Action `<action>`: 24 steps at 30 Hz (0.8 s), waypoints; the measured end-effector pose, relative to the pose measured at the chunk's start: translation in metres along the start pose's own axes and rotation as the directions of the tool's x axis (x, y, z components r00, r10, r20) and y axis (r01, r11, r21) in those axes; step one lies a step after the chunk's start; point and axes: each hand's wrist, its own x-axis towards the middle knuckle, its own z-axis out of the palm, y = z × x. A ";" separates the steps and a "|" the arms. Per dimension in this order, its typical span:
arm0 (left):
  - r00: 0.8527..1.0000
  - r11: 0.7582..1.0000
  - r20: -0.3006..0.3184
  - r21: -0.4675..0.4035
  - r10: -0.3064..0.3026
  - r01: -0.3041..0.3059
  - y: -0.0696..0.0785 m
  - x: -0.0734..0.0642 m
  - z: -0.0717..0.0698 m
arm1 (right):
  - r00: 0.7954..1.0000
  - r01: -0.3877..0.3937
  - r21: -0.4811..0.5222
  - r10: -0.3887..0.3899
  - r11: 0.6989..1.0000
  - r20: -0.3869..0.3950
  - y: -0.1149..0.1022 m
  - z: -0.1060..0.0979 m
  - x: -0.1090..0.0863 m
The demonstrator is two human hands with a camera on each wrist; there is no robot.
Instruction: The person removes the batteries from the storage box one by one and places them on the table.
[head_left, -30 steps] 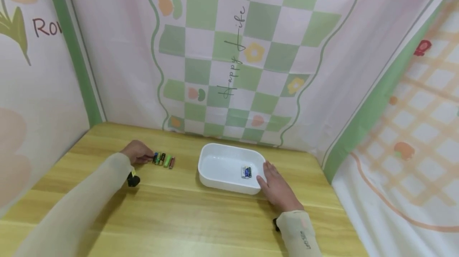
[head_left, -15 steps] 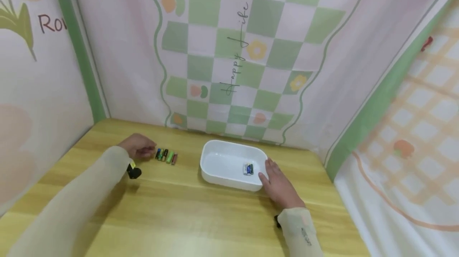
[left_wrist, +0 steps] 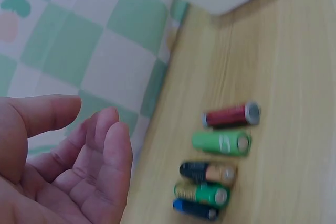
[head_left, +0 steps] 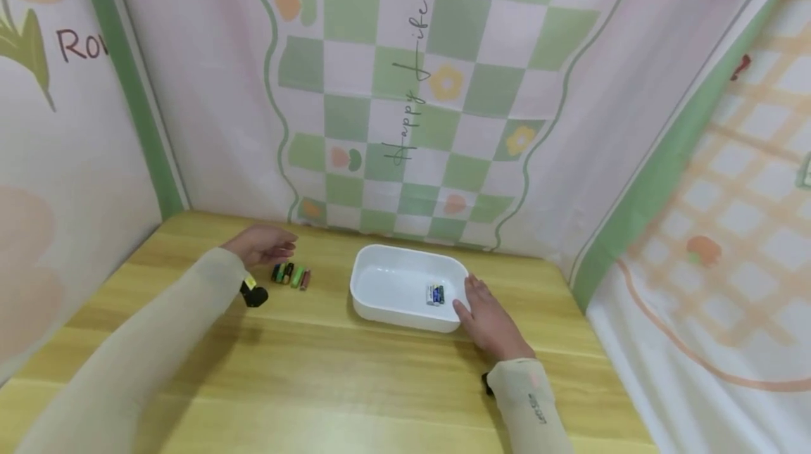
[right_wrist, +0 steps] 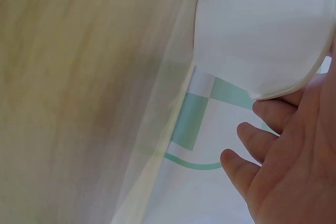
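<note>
The left hand (head_left: 266,246) has swung from nine to eleven o'clock of five cylindrical batteries (left_wrist: 210,172); its fingers curve loosely, holding nothing (so that row lies ungrasped on the wood-grain table (head_left: 355,383)); the right hand (head_left: 493,322), fingers straightened, touches the white tray (head_left: 393,313) at four o'clock.

Green checked cloth (head_left: 405,88) hangs behind the wooden table (head_left: 355,383), orange checked cloth (head_left: 747,229) to its right.

White tray (head_left: 405,318), yellow wood-grain table (head_left: 367,383), green-and-white checked backdrop (head_left: 402,81), red battery (left_wrist: 228,115), apparently blue-and-black battery (left_wrist: 193,208)
</note>
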 end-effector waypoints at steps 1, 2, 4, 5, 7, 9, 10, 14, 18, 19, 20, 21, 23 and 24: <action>1.000 1.000 0.006 -0.005 0.007 -0.007 0.002 -0.001 0.003 | 1.000 -0.001 -0.001 0.001 1.000 0.001 0.000 0.000 0.000; 1.000 1.000 0.011 -0.007 0.014 -0.014 0.003 -0.001 0.006 | 1.000 -0.006 -0.006 0.006 1.000 0.002 0.001 0.000 0.001; 0.999 1.000 0.023 -0.015 0.027 -0.027 0.007 -0.001 0.010 | 1.000 -0.004 -0.011 0.005 1.000 0.004 0.001 0.000 0.002; 0.999 0.999 0.028 -0.013 0.034 -0.033 0.009 -0.001 0.012 | 1.000 -0.004 -0.013 0.004 1.000 0.002 0.002 0.000 0.002; 0.999 0.999 0.035 -0.011 0.042 -0.042 0.012 -0.001 0.015 | 1.000 -0.005 -0.017 0.005 1.000 -0.005 0.002 -0.001 0.003; 0.998 0.998 0.042 -0.023 0.051 -0.050 0.016 0.000 0.019 | 1.000 -0.003 -0.020 0.003 1.000 -0.008 0.002 -0.001 0.003; 0.997 0.998 0.045 -0.029 0.057 -0.055 0.017 0.000 0.022 | 1.000 0.000 -0.018 0.000 1.000 -0.011 0.002 -0.002 0.003; 0.996 0.996 0.057 -0.053 0.072 -0.069 0.021 -0.001 0.032 | 1.000 0.001 -0.015 -0.001 1.000 -0.016 0.003 0.000 0.001; 0.995 0.997 0.071 -0.041 0.068 -0.065 0.023 -0.001 0.041 | 1.000 0.005 -0.011 -0.005 1.000 -0.014 0.003 0.003 -0.001; 0.995 0.997 0.075 -0.043 0.065 -0.062 0.024 -0.001 0.043 | 1.000 0.003 -0.009 -0.003 1.000 -0.014 0.002 0.003 -0.001; 0.995 0.997 0.077 -0.051 0.061 -0.058 0.024 -0.001 0.045 | 1.000 0.008 -0.007 -0.008 1.000 -0.016 0.002 0.003 -0.001; 0.995 0.997 0.081 -0.063 0.059 -0.054 0.025 -0.001 0.046 | 1.000 0.007 -0.009 -0.007 1.000 -0.017 0.002 0.003 -0.002; 0.994 0.995 0.090 -0.086 0.059 -0.051 0.026 -0.001 0.049 | 1.000 0.002 -0.007 -0.002 1.000 -0.019 0.001 0.003 -0.002; 0.994 0.994 0.095 -0.103 0.057 -0.047 0.026 -0.001 0.051 | 1.000 0.005 -0.007 -0.005 1.000 -0.020 0.001 0.003 -0.002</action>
